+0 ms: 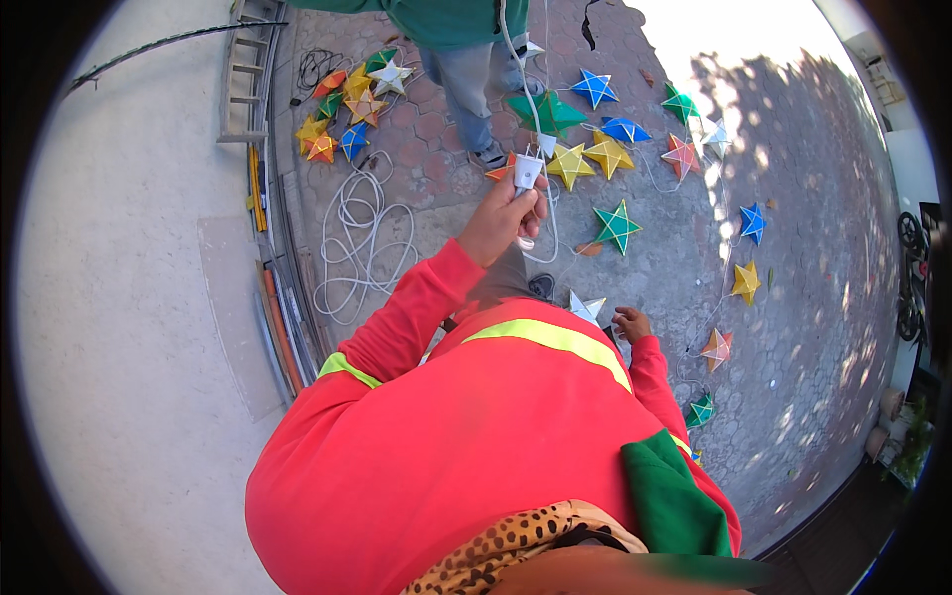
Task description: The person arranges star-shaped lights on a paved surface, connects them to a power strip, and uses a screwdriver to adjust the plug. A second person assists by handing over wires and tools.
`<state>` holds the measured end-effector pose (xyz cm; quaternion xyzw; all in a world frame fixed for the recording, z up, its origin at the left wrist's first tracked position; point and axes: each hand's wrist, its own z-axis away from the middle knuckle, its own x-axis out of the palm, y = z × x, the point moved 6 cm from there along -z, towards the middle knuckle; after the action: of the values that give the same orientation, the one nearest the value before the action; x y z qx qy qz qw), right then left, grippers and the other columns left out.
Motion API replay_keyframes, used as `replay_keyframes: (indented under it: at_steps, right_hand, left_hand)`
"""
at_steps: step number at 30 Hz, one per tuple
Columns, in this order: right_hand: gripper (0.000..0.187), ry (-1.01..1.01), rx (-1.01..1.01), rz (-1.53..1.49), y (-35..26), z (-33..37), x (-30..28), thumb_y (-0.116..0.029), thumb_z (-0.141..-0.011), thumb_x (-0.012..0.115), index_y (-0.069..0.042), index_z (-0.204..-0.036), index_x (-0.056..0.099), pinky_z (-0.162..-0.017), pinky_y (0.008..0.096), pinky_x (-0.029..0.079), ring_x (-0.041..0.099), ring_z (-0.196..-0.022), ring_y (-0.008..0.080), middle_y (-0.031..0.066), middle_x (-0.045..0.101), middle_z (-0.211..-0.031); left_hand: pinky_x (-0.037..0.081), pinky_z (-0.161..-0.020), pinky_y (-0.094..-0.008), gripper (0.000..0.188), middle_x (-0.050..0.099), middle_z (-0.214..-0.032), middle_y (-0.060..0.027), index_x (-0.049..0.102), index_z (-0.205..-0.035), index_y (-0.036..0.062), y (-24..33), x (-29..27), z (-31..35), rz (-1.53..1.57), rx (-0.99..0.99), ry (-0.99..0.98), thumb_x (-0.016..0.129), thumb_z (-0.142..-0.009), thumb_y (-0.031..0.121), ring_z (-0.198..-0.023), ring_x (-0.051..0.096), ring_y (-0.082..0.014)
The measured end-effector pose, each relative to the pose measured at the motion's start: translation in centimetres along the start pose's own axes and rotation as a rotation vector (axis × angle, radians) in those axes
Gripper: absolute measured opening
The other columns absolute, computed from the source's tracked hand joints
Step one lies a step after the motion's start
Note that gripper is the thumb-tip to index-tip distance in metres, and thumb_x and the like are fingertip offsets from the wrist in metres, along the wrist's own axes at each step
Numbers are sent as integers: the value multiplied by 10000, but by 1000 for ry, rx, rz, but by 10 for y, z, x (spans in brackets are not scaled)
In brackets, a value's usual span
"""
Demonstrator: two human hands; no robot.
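A: Where's the plug?
B: Around 1 o'clock, pinched in my left hand. Looks light, stiff, kinda smooth; I'd grip its sides. Can't tell if my right hand is holding anything.

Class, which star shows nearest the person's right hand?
The white star just left of the right hand in the picture; every other star shows farther from that hand.
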<state>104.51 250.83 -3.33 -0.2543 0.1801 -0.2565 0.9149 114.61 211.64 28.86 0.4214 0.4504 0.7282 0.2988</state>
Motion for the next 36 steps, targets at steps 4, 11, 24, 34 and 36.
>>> replay_keyframes:
  at_steps: [4, 11, 24, 34, 36]
  right_hand:
    - [384, 18, 12, 8, 0, 2, 0, -170, -844, 649, -69, -1212, 611, -534, 282, 489, 616, -641, 137, 68, 686, -929]
    - [393, 20, 17, 8, -2, -2, 0, -164, -849, 633, -51, -1224, 597, -549, 289, 512, 631, -668, 144, 67, 691, -936]
    - [411, 17, 19, -3, 4, -12, -2, -196, -822, 667, -51, -1203, 612, -533, 285, 502, 650, -675, 150, 76, 689, -906]
    - [392, 30, 48, 25, 10, -11, -1, -185, -862, 634, -46, -1227, 591, -552, 312, 518, 643, -679, 170, 75, 692, -970]
    - [391, 14, 26, 7, 10, -12, 1, -190, -863, 634, -50, -1225, 593, -553, 309, 517, 643, -683, 166, 74, 693, -969]
  left_hand:
    - [417, -503, -209, 184, 565, -781, -23, 491, -1103, 54, 6, -2, -4, -7, -42, 30, 425, -936, 92, -555, 519, -67]
    - [398, -451, -211, 185, 578, -767, -38, 493, -1065, 55, 19, 2, -5, -42, -43, 22, 451, -885, 63, -513, 522, -73]
    - [350, -479, -212, 170, 593, -782, -1, 518, -1102, 87, 16, 9, -10, -79, -67, -26, 462, -944, 117, -571, 519, -66]
    - [352, -485, -204, 171, 595, -782, 8, 524, -1116, 99, 10, 9, -11, -80, -69, -29, 481, -953, 131, -576, 518, -63]
    - [353, -488, -203, 170, 595, -782, 8, 525, -1116, 98, 10, 9, -12, -79, -67, -32, 480, -955, 132, -581, 520, -63]
